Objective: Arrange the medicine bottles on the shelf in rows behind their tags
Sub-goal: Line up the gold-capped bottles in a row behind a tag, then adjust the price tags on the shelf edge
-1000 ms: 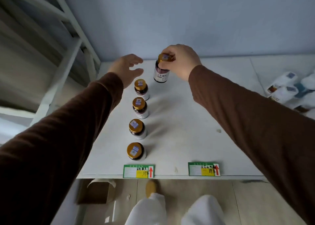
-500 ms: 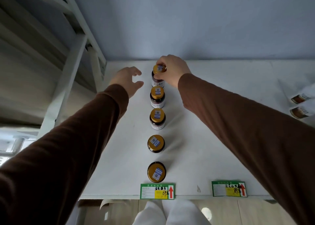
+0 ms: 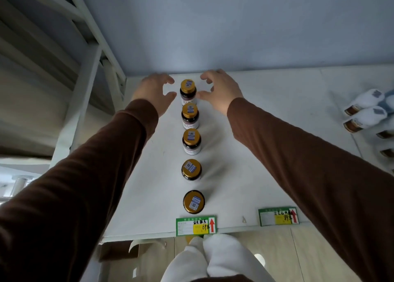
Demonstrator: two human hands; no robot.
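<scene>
Several dark medicine bottles with gold caps stand in one straight row on the white shelf (image 3: 245,164), running back from the left green tag (image 3: 196,226). The rearmost bottle (image 3: 188,91) stands upright near the back wall. My left hand (image 3: 154,91) hovers just left of it with fingers loosely curved, holding nothing. My right hand (image 3: 219,89) hovers just right of it, fingers spread and curved, thumb close to the bottle's side; I cannot tell if it touches. The nearest bottle (image 3: 193,202) sits right behind the tag.
A second green tag (image 3: 278,216) sits on the front edge to the right, with no bottles behind it. White-capped bottles (image 3: 365,108) lie on their sides at the far right. A white shelf upright (image 3: 85,85) rises at the left. The back wall is close behind.
My right hand has let go of the rearmost bottle's cap and opened beside it. My left hand moved in closer on the other side. The bottle now stands in line with the row.
</scene>
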